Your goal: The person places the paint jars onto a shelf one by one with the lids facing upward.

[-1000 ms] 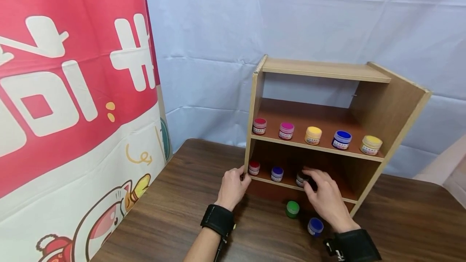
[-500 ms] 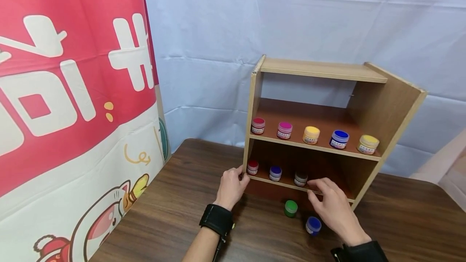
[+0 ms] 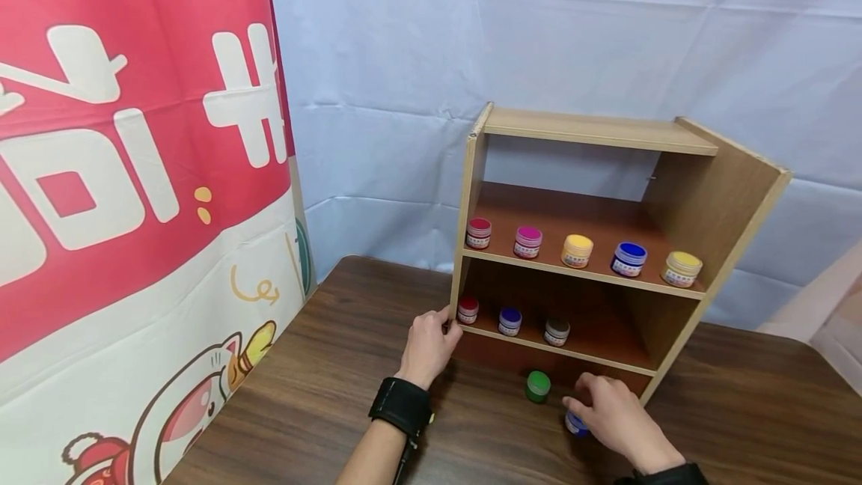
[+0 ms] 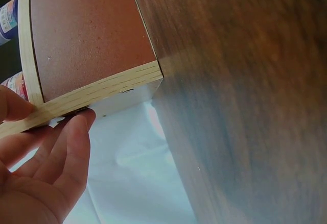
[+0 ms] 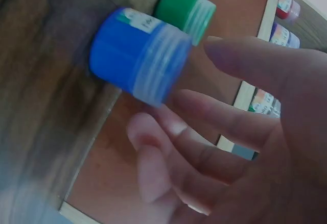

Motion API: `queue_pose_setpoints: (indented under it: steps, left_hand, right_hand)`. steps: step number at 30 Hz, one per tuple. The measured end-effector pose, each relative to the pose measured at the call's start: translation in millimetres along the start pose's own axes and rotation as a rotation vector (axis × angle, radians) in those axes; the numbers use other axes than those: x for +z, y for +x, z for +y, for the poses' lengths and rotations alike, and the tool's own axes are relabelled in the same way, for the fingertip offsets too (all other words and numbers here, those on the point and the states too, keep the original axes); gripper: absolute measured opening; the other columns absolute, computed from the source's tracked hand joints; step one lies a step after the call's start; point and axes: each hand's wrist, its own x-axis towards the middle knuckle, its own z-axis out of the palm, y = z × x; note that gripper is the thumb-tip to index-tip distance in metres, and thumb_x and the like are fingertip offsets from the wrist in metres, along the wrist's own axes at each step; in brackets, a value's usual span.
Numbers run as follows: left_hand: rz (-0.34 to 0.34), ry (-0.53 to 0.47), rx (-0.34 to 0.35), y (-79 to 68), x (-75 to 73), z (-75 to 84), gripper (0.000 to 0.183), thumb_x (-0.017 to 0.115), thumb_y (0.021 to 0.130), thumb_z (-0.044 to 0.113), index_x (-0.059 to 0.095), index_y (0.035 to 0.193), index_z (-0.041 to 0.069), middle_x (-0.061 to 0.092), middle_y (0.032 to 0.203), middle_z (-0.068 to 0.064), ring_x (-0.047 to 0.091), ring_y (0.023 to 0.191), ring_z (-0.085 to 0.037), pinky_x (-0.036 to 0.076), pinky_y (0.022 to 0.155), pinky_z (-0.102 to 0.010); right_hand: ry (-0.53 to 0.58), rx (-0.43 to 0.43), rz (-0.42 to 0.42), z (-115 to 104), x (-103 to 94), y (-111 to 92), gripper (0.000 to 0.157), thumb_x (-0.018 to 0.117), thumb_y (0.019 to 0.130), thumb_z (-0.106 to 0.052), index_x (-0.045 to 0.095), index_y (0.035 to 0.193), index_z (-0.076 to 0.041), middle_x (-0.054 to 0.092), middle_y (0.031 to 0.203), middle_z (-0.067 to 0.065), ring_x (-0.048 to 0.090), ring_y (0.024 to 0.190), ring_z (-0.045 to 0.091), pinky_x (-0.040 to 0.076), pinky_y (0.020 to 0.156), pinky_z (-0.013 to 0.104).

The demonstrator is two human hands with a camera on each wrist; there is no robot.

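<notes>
My left hand (image 3: 428, 348) holds the front edge of the left side board of a small wooden shelf unit (image 3: 730, 208). In the left wrist view, the thumb lies on one face of that board (image 4: 110, 83) and the fingers on the other. My right hand (image 3: 618, 419) hovers over a blue paint jar (image 3: 575, 424) on the table, partly covering it in the head view. From the right wrist, the thumb and loosely bent fingers (image 5: 240, 63) are spread near the jar's clear lid, not closed round it. A green paint jar (image 3: 537, 386) stands beside it.
On the lower shelf stand red (image 3: 468, 310), purple-blue (image 3: 509, 321) and dark (image 3: 557, 331) jars. The middle shelf carries a row of several jars, including a magenta one (image 3: 528, 242). A brown wooden table (image 3: 377, 320) bears the unit; a printed banner (image 3: 148, 171) hangs left.
My right hand has let go of the dark jar on the lower shelf, drawn back, and come down over the blue jar on the table. My left hand keeps its place.
</notes>
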Motion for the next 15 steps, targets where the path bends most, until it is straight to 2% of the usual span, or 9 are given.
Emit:
queue_pose_setpoints:
  steps: [15]
  left_hand:
    - [0.003, 0.006, -0.01, -0.9, 0.0, 1.3, 0.033, 0.058, 0.084, 0.016, 0.069, 0.114, 0.007, 0.068, 0.084, -0.008, 0.047, 0.058, -0.009, 0.038, 0.049, -0.02]
  right_hand:
    - [0.01, -0.014, 0.02, -0.7, 6.5, -3.8, 0.029, 0.071, 0.077, -0.027, 0.064, 0.091, -0.004, 0.062, 0.08, 0.005, 0.057, 0.072, 0.017, 0.048, 0.062, 0.037]
